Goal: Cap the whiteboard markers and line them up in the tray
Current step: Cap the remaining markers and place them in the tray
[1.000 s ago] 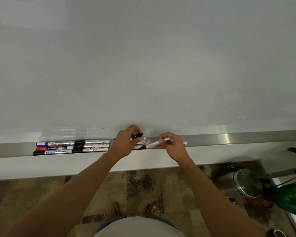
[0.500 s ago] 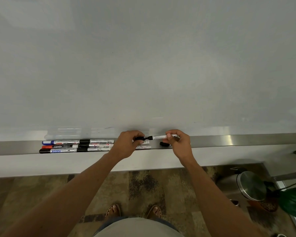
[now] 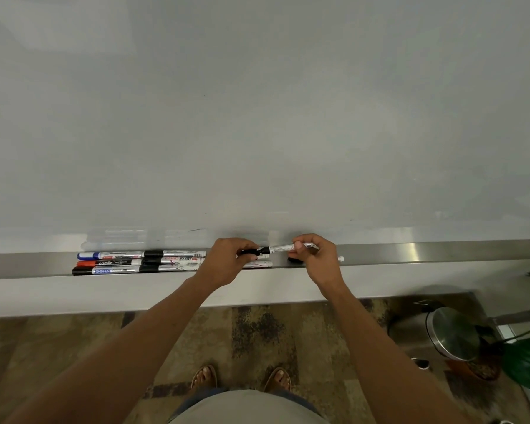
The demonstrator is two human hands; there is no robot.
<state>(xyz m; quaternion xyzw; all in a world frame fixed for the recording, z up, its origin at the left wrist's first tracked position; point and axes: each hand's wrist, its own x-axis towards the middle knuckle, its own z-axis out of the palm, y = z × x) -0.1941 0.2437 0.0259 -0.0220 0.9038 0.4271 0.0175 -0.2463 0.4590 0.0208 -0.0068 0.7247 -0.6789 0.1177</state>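
1. Left hand (image 3: pixel 227 261) is pinching a black cap (image 3: pixel 251 251) between thumb and fingers, fingers curled round it, holding it level so its mouth is facing 3 o'clock toward the pen.
2. Right hand (image 3: pixel 315 255) is gripping the marker (image 3: pixel 283 248) by its rear barrel, tip end pointing to 9 o'clock; holding far back is leaving the front free to go into the cap.
3. Cap and marker tip are meeting just above the tray (image 3: pixel 410 254); cap looks partly on, cannot tell if it is clicked home.
4. Both hands are hovering over the tray at about its middle, likely so the pen can drop straight into line once capped.
5. At 9 o'clock of the hands, capped markers (image 3: pixel 141 262) are lying in three rows, end to end, parallel to the tray, caps all pointing to 9 o'clock, so the lining-up is already started there.
6. Another marker (image 3: pixel 259 264) is lying in the tray under the hands, partly hidden; its cap state is not readable.
7. A loose black cap (image 3: pixel 295 260) is sitting in the tray just under the right hand, and a white end (image 3: pixel 341 258) is sticking out at 3 o'clock of that hand, probably one more pen waiting.
8. Judgement: several pens done, at least one or two left.
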